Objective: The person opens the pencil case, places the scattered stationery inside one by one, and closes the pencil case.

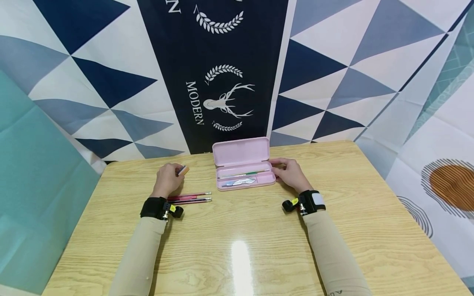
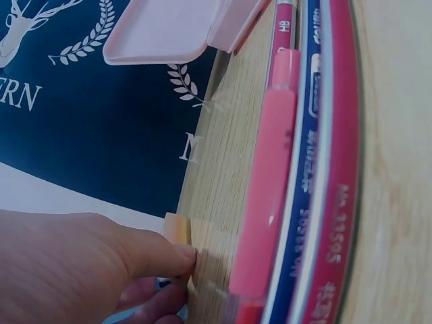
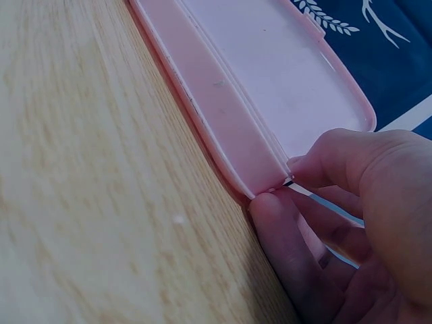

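Observation:
In the head view my left hand pinches a small orange-and-dark-blue eraser between thumb and fingers, just above the table. In the left wrist view the eraser's orange end shows past the thumb; the rest is hidden. A pink pencil case stands with its lid up at the back. My right hand grips its right end, thumb and index finger on the corners. Inside the case lie a thin green-and-white stick and a blue-and-white item in clear wrapping.
Close to the left wrist, several red and dark blue pencils lie side by side, with a pink pen-like piece among them. The wooden table meets a patterned cloth behind the case.

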The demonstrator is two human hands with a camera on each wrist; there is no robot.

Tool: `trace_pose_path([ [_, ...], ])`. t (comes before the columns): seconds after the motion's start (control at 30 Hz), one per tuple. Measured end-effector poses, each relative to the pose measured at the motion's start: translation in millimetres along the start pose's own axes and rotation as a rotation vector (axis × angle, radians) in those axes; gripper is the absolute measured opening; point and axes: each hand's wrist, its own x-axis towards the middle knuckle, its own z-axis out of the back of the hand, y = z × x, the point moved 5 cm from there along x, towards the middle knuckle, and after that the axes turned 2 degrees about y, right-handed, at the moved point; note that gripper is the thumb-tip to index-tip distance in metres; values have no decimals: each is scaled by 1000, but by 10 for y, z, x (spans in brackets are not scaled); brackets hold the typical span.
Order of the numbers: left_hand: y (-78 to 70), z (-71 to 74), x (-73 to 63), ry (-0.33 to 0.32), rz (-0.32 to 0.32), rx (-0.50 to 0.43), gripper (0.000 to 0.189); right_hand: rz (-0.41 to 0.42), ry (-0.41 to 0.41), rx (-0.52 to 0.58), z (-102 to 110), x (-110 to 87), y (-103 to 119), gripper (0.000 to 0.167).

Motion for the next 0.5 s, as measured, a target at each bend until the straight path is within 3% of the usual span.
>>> trace_pose_path([
  [0.5,46,-5,-14,-66,11,-29,31,-2,0,-3,9,14,-16,39],
])
